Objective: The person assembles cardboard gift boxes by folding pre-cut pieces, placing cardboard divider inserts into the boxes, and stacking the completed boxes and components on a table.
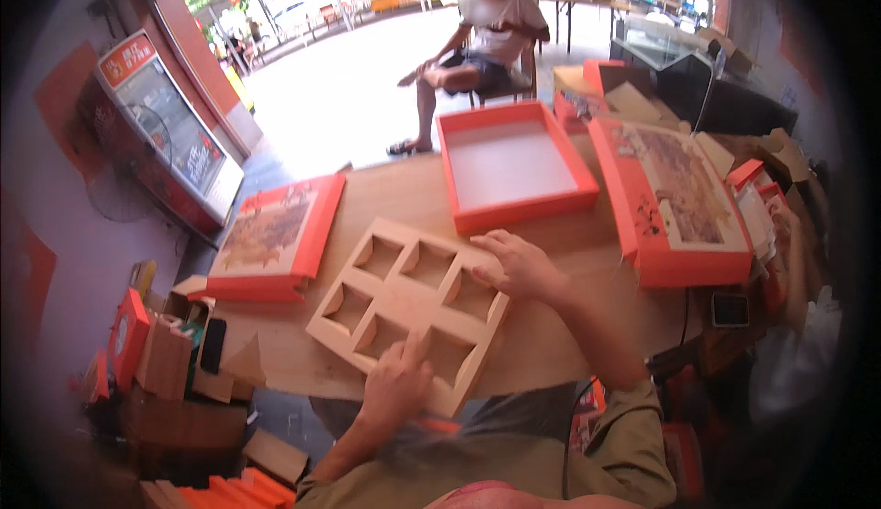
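A tan cardboard divider insert point(408, 300) with several square compartments lies at a slant on the wooden table in front of me. My left hand point(399, 382) rests at its near edge, a finger stretched over a near compartment. At the insert's far right corner is my right hand point(521, 266), fingers extended and thumb apart, touching the cardboard. Just beyond stands an open red box tray point(514, 165) with a white inside. Two red box lids with printed pictures flank it: one lid point(275, 234) at the left, another lid point(684, 201) at the right.
A dark phone point(212, 346) lies at the table's left edge. Cartons point(165, 353) crowd the floor at left. A small screened device point(730, 310) sits at right, near another person's arm point(797, 261). A seated person point(496, 36) is beyond the table point(385, 188); a drinks fridge point(170, 128) stands far left.
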The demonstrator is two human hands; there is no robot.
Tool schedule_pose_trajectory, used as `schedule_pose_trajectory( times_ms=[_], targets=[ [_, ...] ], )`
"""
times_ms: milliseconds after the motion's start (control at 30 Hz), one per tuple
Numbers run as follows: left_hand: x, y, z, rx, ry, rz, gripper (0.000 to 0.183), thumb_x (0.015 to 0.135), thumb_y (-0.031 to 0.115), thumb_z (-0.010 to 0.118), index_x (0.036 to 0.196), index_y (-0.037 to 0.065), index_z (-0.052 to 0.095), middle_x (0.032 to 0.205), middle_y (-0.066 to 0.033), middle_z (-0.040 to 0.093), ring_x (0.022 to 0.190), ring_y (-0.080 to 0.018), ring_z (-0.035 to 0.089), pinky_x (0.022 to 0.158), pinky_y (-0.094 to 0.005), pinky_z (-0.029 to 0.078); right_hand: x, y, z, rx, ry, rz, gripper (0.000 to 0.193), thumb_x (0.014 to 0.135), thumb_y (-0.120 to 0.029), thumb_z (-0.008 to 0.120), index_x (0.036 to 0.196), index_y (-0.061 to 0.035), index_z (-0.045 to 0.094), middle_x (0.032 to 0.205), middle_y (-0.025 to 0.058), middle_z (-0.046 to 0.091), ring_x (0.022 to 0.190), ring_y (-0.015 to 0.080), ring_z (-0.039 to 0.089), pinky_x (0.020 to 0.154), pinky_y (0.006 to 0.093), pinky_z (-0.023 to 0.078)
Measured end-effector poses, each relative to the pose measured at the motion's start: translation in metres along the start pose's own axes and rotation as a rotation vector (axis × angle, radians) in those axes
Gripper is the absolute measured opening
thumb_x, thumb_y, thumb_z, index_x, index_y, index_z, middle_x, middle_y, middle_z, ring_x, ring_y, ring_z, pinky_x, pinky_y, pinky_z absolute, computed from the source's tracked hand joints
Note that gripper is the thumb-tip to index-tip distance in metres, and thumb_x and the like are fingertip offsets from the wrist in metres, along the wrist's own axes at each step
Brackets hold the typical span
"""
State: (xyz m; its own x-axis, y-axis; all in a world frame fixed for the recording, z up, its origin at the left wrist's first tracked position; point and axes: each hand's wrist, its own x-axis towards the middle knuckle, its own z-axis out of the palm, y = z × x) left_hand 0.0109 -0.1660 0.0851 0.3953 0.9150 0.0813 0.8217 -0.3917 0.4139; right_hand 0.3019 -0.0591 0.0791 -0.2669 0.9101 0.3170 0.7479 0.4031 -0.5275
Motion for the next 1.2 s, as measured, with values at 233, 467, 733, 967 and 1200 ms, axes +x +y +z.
schedule_pose_trajectory(
  times_ms=[233,467,733,967,1200],
  targets=[
    [-0.005,-0.02,-0.001,0.058,0.226,0.225,0.062,0.085,0.027,0.075,0.136,-0.002,0.056,0.12,-0.0201,0.066,0.122,-0.0394,0.059,0.105,-0.0468,0.046,-0.012,-0.006,0.046,-0.232,-0.112,0.043,0.08,0.095,-0.061,0.058,0.153,-0.0079,0.042,0.154,0.0219,0.042,0.143,0.0393,0.038,0.12,0.0516,0.027],
    [0.008,-0.118,-0.027,0.173,0.255,0.051,0.079,0.092,0.055,0.063,0.153,0.008,0.046,0.159,-0.0263,0.036,0.149,-0.046,0.03,0.121,-0.0588,0.021,-0.008,-0.005,0.05,-0.302,-0.127,0.019,0.082,0.096,-0.066,0.052,0.153,-0.0082,0.044,0.158,0.0226,0.037,0.146,0.0402,0.034,0.121,0.053,0.023],
    [0.018,-0.126,-0.012,0.299,0.1,0.021,0.084,0.091,0.061,0.061,0.157,0.014,0.041,0.163,-0.0251,0.031,0.151,-0.0448,0.026,0.122,-0.0577,0.02,-0.005,0.0,0.047,-0.32,-0.202,0.063,0.092,0.093,-0.075,0.048,0.157,-0.0097,0.04,0.161,0.0225,0.034,0.148,0.0398,0.031,0.122,0.0549,0.021],
    [0.027,-0.118,-0.008,0.353,-0.001,-0.014,0.094,0.088,0.07,0.059,0.16,0.015,0.036,0.166,-0.0248,0.025,0.153,-0.0447,0.021,0.123,-0.0553,0.019,-0.014,-0.006,0.04,-0.352,-0.152,0.048,0.116,0.076,-0.086,0.059,0.158,-0.0079,0.036,0.162,0.0245,0.03,0.152,0.0413,0.025,0.125,0.0549,0.015],
    [0.022,-0.13,-0.005,0.353,0.028,0.016,0.098,0.085,0.073,0.061,0.161,0.018,0.035,0.166,-0.0248,0.025,0.151,-0.0449,0.024,0.122,-0.0552,0.02,-0.013,-0.026,0.034,-0.325,-0.259,0.086,0.123,0.072,-0.088,0.06,0.159,-0.0069,0.034,0.164,0.0239,0.027,0.154,0.0401,0.021,0.125,0.0583,0.013]
  ],
)
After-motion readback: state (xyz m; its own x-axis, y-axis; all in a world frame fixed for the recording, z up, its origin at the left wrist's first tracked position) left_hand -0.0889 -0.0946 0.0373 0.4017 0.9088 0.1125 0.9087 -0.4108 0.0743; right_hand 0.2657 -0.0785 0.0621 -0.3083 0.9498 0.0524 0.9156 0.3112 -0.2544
